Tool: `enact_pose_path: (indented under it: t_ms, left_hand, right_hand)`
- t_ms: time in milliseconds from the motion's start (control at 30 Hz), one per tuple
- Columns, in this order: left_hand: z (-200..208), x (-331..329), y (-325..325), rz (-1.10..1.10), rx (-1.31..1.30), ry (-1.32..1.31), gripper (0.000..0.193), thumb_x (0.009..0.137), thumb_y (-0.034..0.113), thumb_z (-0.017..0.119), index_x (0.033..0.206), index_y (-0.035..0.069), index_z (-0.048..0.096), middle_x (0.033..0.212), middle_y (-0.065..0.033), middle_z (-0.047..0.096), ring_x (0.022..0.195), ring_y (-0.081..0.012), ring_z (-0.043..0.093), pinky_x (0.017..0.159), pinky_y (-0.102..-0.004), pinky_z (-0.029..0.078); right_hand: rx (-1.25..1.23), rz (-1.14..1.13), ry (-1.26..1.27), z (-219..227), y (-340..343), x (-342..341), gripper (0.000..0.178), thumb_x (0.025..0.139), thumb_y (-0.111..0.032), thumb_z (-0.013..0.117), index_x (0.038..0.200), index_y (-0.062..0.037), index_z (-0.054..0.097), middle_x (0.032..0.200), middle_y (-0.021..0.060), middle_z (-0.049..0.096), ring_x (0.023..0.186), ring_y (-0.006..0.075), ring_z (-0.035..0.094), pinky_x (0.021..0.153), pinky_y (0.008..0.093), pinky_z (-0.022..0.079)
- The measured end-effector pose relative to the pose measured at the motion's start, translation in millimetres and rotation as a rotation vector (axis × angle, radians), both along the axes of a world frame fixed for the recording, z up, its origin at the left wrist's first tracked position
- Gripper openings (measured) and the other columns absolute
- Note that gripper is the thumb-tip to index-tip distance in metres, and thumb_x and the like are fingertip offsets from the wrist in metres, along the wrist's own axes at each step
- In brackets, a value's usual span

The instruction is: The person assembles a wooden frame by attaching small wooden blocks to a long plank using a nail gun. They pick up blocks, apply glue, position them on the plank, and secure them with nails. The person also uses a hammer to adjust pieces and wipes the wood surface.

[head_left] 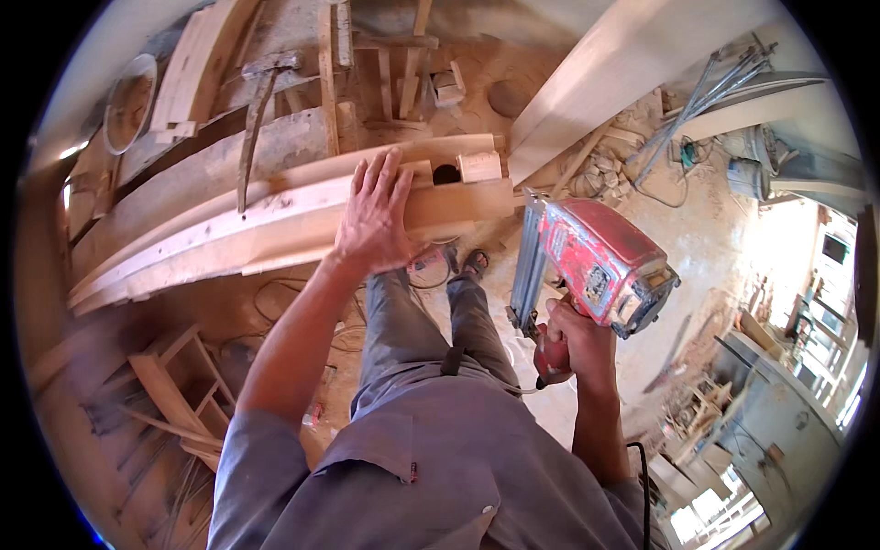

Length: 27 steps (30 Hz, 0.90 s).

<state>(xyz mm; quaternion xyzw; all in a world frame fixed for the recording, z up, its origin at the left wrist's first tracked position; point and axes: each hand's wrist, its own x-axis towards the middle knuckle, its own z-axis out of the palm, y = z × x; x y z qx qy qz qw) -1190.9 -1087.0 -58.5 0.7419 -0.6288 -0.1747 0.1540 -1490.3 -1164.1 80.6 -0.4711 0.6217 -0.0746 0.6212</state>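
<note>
My left hand (374, 211) lies flat with fingers stretched across a long stack of joined wooden boards (220, 218). It presses on the stack near its right end and grips nothing. Close to those fingertips, a small pale wood block (479, 167) sits at the board end, beside a dark gap. My right hand (579, 332) is closed round the handle of a worn red nail gun (600, 252). The gun's long grey magazine and nose stand just right of the boards' end; whether they touch the wood I cannot tell.
A hammer (255, 128) rests left of my left hand, its handle reaching to the boards. A thick beam (596, 73) rises at the upper right. Metal clamps or rods (701, 105) lean at far right. A wooden frame (188, 385) stands lower left, and cables lie on the dusty floor.
</note>
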Motion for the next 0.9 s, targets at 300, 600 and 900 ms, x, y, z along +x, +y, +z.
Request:
enact_pose_path:
  t_ms: [300,600,900]
  left_hand:
    - [-3.9,9.5,-5.3,0.021,-0.015,0.186,0.082,0.062,0.017,0.073,0.135,-0.013,0.049,0.157,-0.0307,0.032,0.149,-0.0448,0.028,0.124,-0.0564,0.018]
    - [-7.9,14.0,-4.9,0.041,-0.013,0.223,0.078,0.062,0.011,0.068,0.134,-0.012,0.048,0.155,-0.0314,0.034,0.148,-0.0464,0.029,0.123,-0.0573,0.021]
    - [-0.2,14.1,-6.4,0.041,0.014,0.250,0.079,0.061,0.011,0.069,0.134,-0.012,0.048,0.154,-0.0309,0.035,0.147,-0.0456,0.031,0.122,-0.0566,0.023]
  right_hand:
    - [-0.005,0.146,0.268,-9.0,-14.2,83.0,0.022,0.087,-0.007,0.067,0.067,-0.0049,0.058,0.058,0.0027,0.057,0.052,0.0127,0.054,0.056,0.0311,0.047]
    - [0.007,0.172,0.354,-15.2,-25.8,94.0,0.021,0.086,-0.006,0.066,0.067,-0.0044,0.057,0.056,0.0030,0.055,0.050,0.0132,0.051,0.057,0.0309,0.049]
    - [0.133,0.214,0.443,0.5,-32.3,94.0,0.010,0.092,-0.009,0.069,0.097,-0.0053,0.061,0.064,0.0002,0.058,0.051,0.0117,0.057,0.049,0.0309,0.044]
